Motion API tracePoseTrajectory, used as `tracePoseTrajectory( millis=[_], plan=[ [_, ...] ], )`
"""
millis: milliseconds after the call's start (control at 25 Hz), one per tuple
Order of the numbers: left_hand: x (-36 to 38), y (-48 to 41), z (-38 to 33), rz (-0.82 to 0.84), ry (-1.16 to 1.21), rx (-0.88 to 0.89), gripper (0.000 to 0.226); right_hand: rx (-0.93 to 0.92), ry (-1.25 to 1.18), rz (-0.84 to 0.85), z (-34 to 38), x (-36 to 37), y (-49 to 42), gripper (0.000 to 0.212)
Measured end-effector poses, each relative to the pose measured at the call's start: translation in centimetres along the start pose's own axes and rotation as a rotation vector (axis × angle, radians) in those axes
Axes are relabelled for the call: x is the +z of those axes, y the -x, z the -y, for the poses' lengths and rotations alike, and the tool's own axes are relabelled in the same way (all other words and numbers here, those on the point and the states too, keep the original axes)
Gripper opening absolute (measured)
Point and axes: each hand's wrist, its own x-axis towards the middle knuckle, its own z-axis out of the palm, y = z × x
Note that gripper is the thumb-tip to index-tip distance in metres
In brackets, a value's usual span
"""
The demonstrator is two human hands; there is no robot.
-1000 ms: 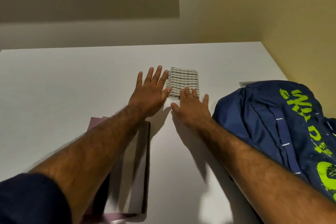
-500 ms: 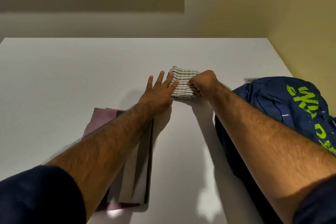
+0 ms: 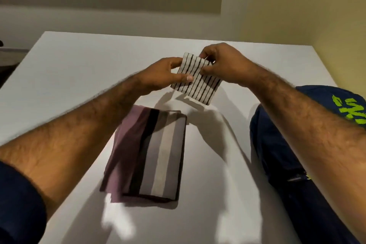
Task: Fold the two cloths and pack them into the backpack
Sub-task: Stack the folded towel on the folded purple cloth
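White table (image 3: 79,77), bare toward its far edge: left hand (image 3: 160,74) and right hand (image 3: 223,65) pinch folded pinstriped cloth (image 3: 198,82) aloft, between banded cloth (image 3: 156,156) and backpack (image 3: 277,144).

A plain room, seemingly in a home, is indicated: a white table (image 3: 79,77) is set into a corner of cream-painted walls (image 3: 297,6) across the top and right of the frame, with a folded cloth (image 3: 158,156) and a navy backpack (image 3: 273,164) laid on it.
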Motion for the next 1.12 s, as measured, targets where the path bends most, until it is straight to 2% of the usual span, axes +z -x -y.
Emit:
tracePoseTrajectory(
  millis=[40,120,240,400,480,560,640,720,800,840,960,1120],
  plan=[
    [-0.4,1.5,-0.1,-0.003,0.041,0.002,0.034,-0.023,-0.039,0.047,1.4,-0.7,0.4,0.013],
    [-1.0,4.9,-0.1,-0.034,0.132,0.005,0.021,-0.032,-0.163,0.119,3.9,-1.3,1.2,0.015],
    [-0.9,10.1,0.6,-0.114,0.256,-0.046,0.022,0.013,-0.318,0.187,5.9,0.8,1.7,0.02],
    [1.2,15.4,4.1,-0.307,0.236,-0.207,0.023,0.13,-0.463,0.088,5.6,8.9,3.0,0.02],
    [2.4,16.5,5.9,-0.424,0.143,-0.296,0.025,0.158,-0.442,0.061,5.0,12.8,3.9,0.019],
    [3.6,17.2,7.3,-0.485,-0.013,-0.361,0.034,0.151,-0.308,0.011,4.5,15.8,4.8,0.014],
    [4.6,17.8,8.2,-0.531,-0.32,-0.384,0.041,0.109,-0.122,-0.13,4.4,17.3,5.7,0.006],
    [5.0,18.0,8.8,-0.581,-0.649,-0.284,0.045,0.056,-0.061,-0.288,5.0,18.2,7.1,0.008],
    [5.1,17.7,9.5,-0.518,-0.733,-0.114,0.049,-0.047,0.011,-0.346,5.5,19.2,8.6,0.022],
    [5.3,17.5,10.0,-0.438,-0.731,-0.075,0.053,-0.085,0.112,-0.298,5.6,20.0,9.3,0.033],
    [6.3,17.1,12.3,-0.226,-0.732,-0.132,0.063,-0.051,0.336,-0.064,5.1,22.2,11.0,0.064],
    [7.0,17.1,13.1,-0.24,-0.778,-0.166,0.063,-0.038,0.38,-0.058,4.2,23.1,11.5,0.068]
  ],
)
